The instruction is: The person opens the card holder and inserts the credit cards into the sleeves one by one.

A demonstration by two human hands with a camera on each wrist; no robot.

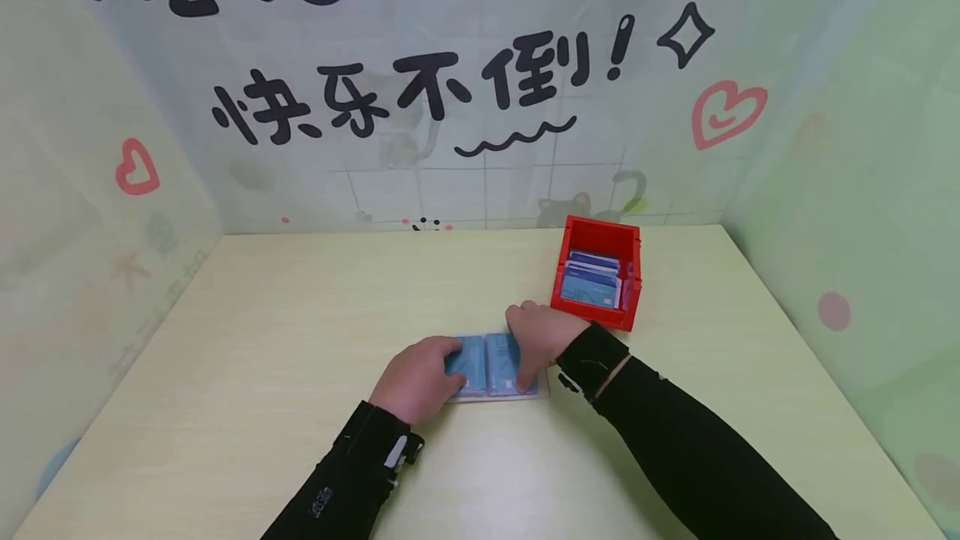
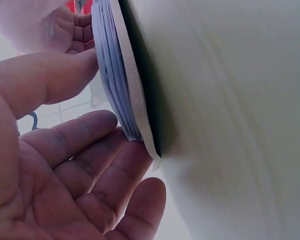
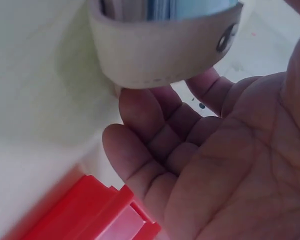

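A card holder (image 1: 476,365) lies opened out on the table, its clear sleeves showing light-blue cards side by side. My left hand (image 1: 416,379) grips its left edge, thumb at the near side and fingers at the far side. In the left wrist view, the thumb and fingers meet the stacked sleeves (image 2: 112,70) above a pale cover. The right edge is held by my right hand (image 1: 538,336), which hides part of that side. The right wrist view shows a beige strap (image 3: 150,57) with a metal snap (image 3: 227,38), fingers right beneath it.
Just beyond my right hand stands a red box (image 1: 588,314) with several blue and white cards (image 1: 591,285) in it. The pale wooden table (image 1: 300,315) is bounded by printed cloth walls (image 1: 420,132) at the back and both sides.
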